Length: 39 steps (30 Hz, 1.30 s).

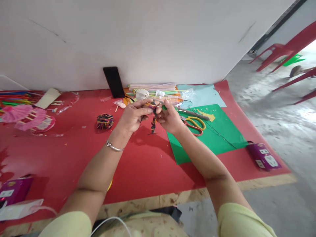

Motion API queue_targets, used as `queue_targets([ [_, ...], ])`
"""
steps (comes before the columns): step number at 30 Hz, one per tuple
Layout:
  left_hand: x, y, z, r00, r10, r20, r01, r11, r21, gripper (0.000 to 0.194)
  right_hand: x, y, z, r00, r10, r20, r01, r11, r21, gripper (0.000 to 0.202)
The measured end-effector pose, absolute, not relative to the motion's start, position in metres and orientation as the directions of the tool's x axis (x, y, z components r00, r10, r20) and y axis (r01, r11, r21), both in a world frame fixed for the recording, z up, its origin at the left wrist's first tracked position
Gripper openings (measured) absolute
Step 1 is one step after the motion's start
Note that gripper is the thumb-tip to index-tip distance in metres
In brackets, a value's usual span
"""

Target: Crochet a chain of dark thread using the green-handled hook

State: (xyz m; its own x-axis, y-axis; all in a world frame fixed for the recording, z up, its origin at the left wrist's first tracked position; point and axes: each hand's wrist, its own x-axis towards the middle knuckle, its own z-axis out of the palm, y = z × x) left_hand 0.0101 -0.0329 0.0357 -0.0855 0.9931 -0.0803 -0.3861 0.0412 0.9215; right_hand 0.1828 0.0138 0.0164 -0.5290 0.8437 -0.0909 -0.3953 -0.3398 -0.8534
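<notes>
Between my hands, the multicoloured yarn strip [153, 122] dangles from my left hand's [131, 118] pinch, tail toward the worktop's near edge [192, 196]; my right hand [171, 119] pinches the crochet hook [164, 107], pointing left.

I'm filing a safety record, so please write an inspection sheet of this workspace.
Surface: smooth red sheet; pale wooden edge exposed.
Job's things: multicoloured yarn strip hanging; dark multicoloured yarn ball.
Clutter: yellow and red loop handles over green sheet; black phone propped on white wall.
Hands: left hand pinches strip; right hand holds thin green-handled tool.
Cables: white cord near lap.
Surroundings: grey floor, red plastic chairs.
</notes>
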Motion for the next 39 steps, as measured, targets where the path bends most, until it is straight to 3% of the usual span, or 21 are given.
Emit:
queue_targets([
  [6, 0.007, -0.035, 0.033, 0.011, 0.999, -0.053, -0.264, 0.054, 0.963, 0.041, 0.198, 0.032, 0.004, -0.668, 0.74, -0.074, -0.307, -0.366, -0.878, 0.034],
  [11, 0.006, -0.035, 0.03, 0.008, 1.0, 0.029, -0.094, -0.028, 0.995, 0.039, 0.216, 0.042, 0.008, -0.736, 0.677, -0.004, -0.136, -0.153, -0.979, 0.033],
  [14, 0.005, -0.035, 0.028, -0.006, 0.998, 0.056, -0.021, -0.056, 0.998, 0.038, 0.221, 0.041, 0.015, -0.702, 0.709, 0.063, -0.098, -0.009, -0.995, 0.037],
  [18, 0.003, -0.035, 0.027, -0.045, 0.993, 0.105, 0.02, -0.104, 0.994, 0.035, 0.223, 0.038, 0.021, -0.645, 0.761, 0.073, -0.052, 0.052, -0.997, 0.042],
  [35, 0.006, -0.034, 0.031, -0.113, 0.982, 0.152, 0.06, -0.146, 0.987, 0.028, 0.222, 0.026, 0.035, -0.623, 0.753, 0.212, 0.045, 0.304, -0.952, 0.05],
  [39, 0.006, -0.032, 0.025, -0.169, 0.965, 0.201, 0.131, -0.18, 0.975, 0.028, 0.216, 0.022, 0.032, -0.588, 0.709, 0.39, 0.055, 0.516, -0.855, 0.056],
])
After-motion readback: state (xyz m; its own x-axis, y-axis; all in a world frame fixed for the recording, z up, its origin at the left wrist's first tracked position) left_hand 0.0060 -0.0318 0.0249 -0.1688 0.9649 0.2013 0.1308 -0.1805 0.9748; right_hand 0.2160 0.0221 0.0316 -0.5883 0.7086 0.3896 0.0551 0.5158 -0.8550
